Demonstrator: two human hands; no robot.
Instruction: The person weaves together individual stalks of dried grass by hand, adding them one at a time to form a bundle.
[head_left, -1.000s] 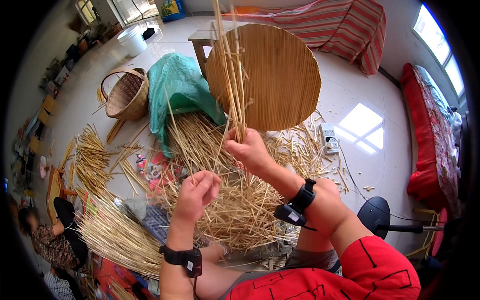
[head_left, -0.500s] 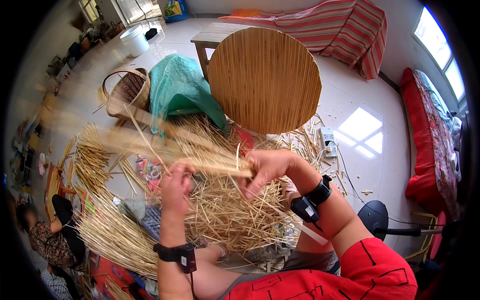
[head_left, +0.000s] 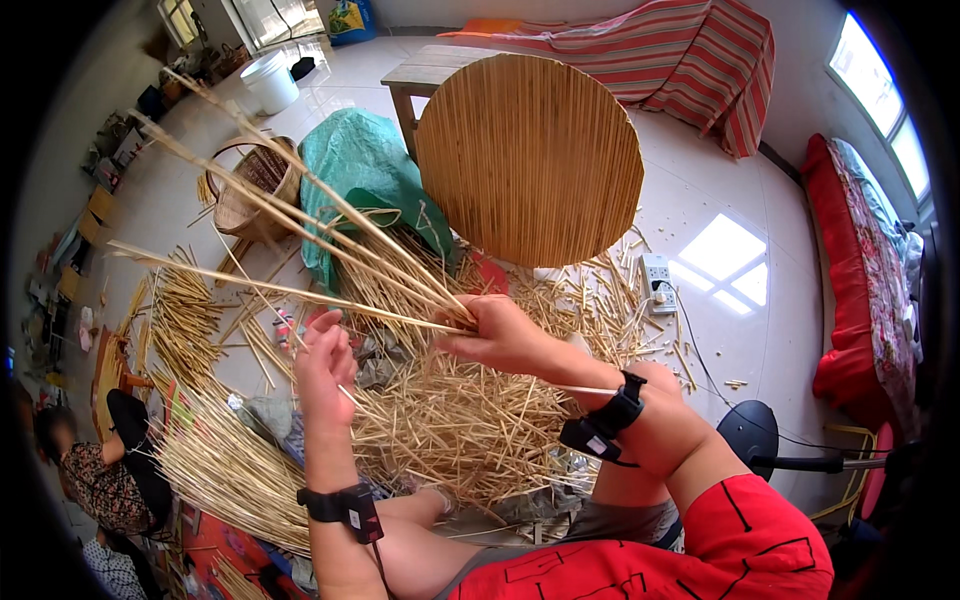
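Several long, pale straw stalks fan out toward the upper left from my right hand, which is closed around their near ends. My left hand is lower and to the left, its fingers curled about a single thin stalk that passes through it. Below both hands lies a heap of short cut straw pieces. A large sheaf of long straw rests to the left of my left forearm. More straw pokes out of a green woven sack beyond the hands.
A round slatted panel leans against a wooden bench. Near the sack stands a wicker basket. A white power strip with a cord lies on the right among loose bits. Another person sits at far left.
The stalks in my right hand were bunched and blurred by motion; now they are spread apart and angled higher. My left hand has shifted a little left and away from my right hand.
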